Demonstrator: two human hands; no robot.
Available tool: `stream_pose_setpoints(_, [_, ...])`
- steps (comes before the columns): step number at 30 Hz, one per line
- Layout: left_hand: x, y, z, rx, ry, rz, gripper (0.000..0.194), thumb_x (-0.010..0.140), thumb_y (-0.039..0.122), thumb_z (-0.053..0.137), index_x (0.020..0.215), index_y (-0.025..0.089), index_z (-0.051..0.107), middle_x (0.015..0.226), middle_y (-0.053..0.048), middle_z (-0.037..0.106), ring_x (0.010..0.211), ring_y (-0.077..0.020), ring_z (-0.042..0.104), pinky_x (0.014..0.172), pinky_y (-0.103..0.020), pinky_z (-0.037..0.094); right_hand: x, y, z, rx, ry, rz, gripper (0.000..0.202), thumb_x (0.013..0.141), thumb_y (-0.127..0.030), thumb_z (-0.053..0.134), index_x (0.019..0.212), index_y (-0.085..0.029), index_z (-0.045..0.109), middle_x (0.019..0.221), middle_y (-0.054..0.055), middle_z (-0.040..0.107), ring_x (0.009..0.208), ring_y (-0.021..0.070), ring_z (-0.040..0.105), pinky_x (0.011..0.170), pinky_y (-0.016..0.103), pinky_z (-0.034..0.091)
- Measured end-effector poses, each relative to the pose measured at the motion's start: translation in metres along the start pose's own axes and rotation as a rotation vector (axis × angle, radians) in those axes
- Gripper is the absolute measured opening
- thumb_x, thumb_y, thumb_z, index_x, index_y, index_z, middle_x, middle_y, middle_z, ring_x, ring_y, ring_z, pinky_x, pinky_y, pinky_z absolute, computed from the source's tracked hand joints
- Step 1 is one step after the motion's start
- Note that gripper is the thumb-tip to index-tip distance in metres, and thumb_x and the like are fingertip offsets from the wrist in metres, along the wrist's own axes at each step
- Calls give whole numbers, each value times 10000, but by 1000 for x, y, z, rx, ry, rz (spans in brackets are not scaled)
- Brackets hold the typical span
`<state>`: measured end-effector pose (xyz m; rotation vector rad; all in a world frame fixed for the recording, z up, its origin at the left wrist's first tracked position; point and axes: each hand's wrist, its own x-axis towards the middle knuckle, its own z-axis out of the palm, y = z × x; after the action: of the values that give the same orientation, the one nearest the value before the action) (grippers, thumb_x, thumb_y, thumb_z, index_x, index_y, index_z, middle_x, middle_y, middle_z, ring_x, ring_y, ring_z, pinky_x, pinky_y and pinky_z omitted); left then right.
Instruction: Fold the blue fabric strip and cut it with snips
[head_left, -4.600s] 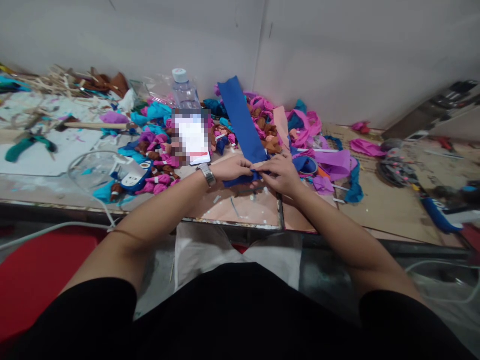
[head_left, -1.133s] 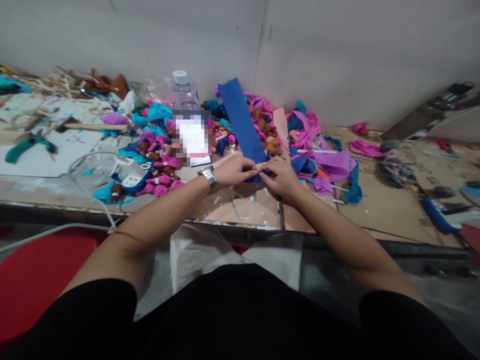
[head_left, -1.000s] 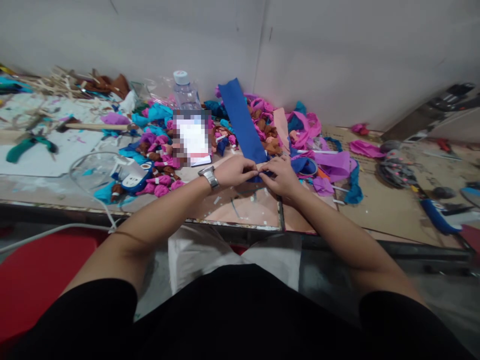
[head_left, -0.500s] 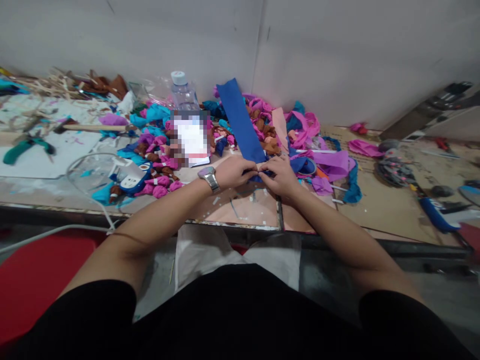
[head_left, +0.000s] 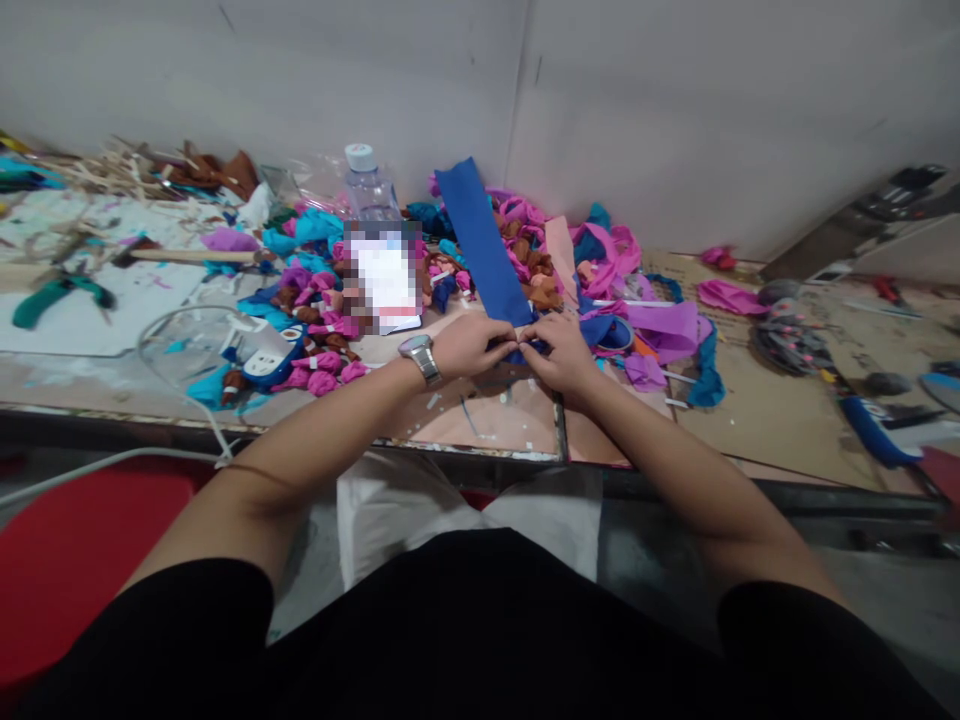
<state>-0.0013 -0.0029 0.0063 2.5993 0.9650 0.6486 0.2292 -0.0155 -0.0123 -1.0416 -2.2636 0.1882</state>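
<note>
Along the near edge of the work surface (head_left: 480, 420), seen from the head view, you bring both hands together in front of you, with your forearms angled inward, probably so that the fingertips can meet over one small spot. Your left hand (head_left: 472, 346), with a wristwatch (head_left: 420, 356) above it, has its thumb and index closed in a pinch; your right hand (head_left: 561, 350) mirrors it, and its fingers nearly touch the left ones. Between them is a small blue piece (head_left: 516, 356), which both hands seem to grip; your fingers hide most of it, so you cannot tell whether it joins the long blue strip (head_left: 480, 235). That strip runs from just above your hands back toward the wall (head_left: 645, 110), flat and slanted across a heap of crumpled magenta, brown and teal bundles, perhaps laid there to keep it within reach. A peach strip (head_left: 559, 255) lies just to its right. The phone (head_left: 388, 280) leans with its lit screen facing you, likely for easy viewing, just in front of a clear bottle (head_left: 371, 190).
</note>
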Motion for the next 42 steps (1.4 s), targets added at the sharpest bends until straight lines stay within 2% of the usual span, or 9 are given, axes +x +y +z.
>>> stream_pose_setpoints(5, [-1, 0, -2, -65, 2, -2, 263, 950, 366, 587, 1021, 178, 756, 913, -66, 771, 770, -179, 640, 731, -298, 405, 0, 0, -1, 19, 18, 7, 139, 943, -329, 633, 951, -228, 729, 968, 73, 774, 991, 277, 619, 976, 477, 356])
stream_pose_setpoints(15, [-1, 2, -2, -32, -6, -8, 242, 926, 366, 600, 936, 172, 746, 799, -44, 724, 687, -161, 574, 669, -300, 347, 0, 0, -1, 20, 4, -4, 105, 943, -290, 647, 951, -223, 728, 952, 67, 761, 974, 272, 612, 976, 473, 350])
stream_pose_setpoints(22, [-1, 2, -3, -114, -6, -11, 294, 973, 379, 561, 900, 161, 744, 809, -51, 743, 710, -157, 614, 702, -295, 399, 1, -1, -3, 17, 11, -43, 130, 962, -291, 646, 966, -203, 741, 951, 81, 755, 971, 259, 610, 955, 455, 347])
stream_pose_setpoints(28, [-1, 0, 2, -34, 24, 44, 281, 968, 367, 554, 934, 184, 764, 824, -53, 765, 709, -163, 628, 684, -290, 380, 1, -2, -2, 5, -19, -26, 141, 955, -294, 598, 935, -219, 715, 933, 74, 746, 984, 273, 606, 966, 471, 340])
stream_pose_setpoints(34, [-2, 3, 4, 22, 28, 79, 259, 947, 295, 543, 983, 199, 781, 896, -64, 798, 741, -174, 667, 681, -293, 392, 1, -6, -2, -28, -39, -11, 114, 897, -247, 588, 878, -225, 699, 880, 68, 729, 992, 283, 594, 977, 489, 329])
stream_pose_setpoints(42, [1, -4, 5, 28, 68, 21, 271, 964, 352, 570, 885, 183, 766, 786, -59, 756, 700, -173, 626, 686, -310, 387, 1, -4, -7, -33, -11, -13, 190, 978, -340, 594, 1013, -228, 744, 1021, 86, 788, 1056, 291, 606, 1001, 493, 332])
